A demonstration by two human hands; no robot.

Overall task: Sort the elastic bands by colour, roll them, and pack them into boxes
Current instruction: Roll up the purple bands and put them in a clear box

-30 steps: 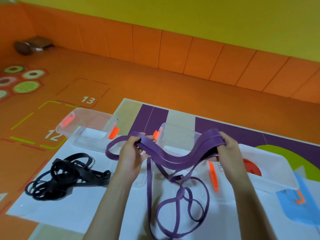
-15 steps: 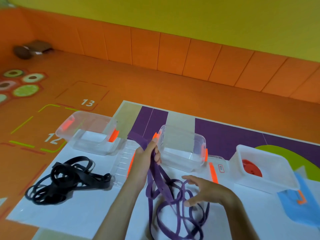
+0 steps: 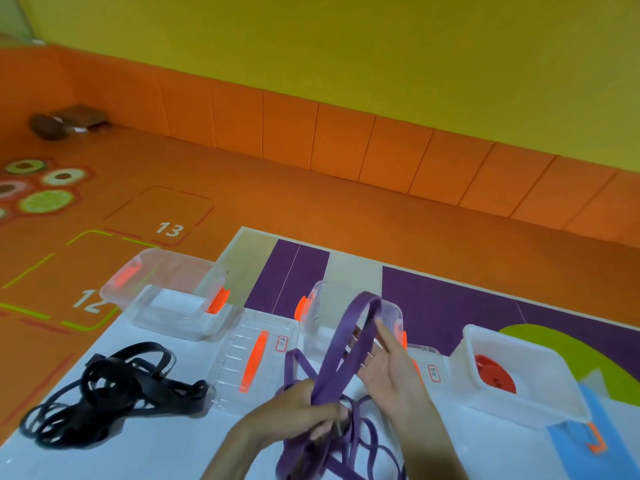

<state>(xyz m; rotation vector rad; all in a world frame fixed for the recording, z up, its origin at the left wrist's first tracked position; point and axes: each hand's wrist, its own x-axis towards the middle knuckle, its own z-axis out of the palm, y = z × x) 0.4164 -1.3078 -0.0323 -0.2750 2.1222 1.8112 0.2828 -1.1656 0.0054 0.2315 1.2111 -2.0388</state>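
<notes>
In the head view, a bunch of purple bands (image 3: 341, 351) is gripped by the left hand (image 3: 301, 410) near the front edge of the white mat (image 3: 156, 445). One loop is raised upright from that grip, while the rest trails in loose coils on the mat below the hands. The right hand (image 3: 389, 372) is held open, with straight fingers laid against the inner side of the raised loop; nothing is pinched by it.

Toward the left edge of the mat, a tangled heap of black bands (image 3: 114, 389) is seen, unrolled and unpacked. At the far left corner an empty clear box (image 3: 166, 299) stands, with a clear lid (image 3: 249, 362) lying just beside it. A second clear box (image 3: 318, 306) stands behind the purple loop, and it appears empty. Toward the right edge, a white box (image 3: 540, 393) holds a red roll (image 3: 495, 377).

The colours appear to be sorted already, and the red is judged packed. Rolling of the purple seems barely begun. The black is left to be rolled, both are left to be boxed, and no lid has been fitted.
</notes>
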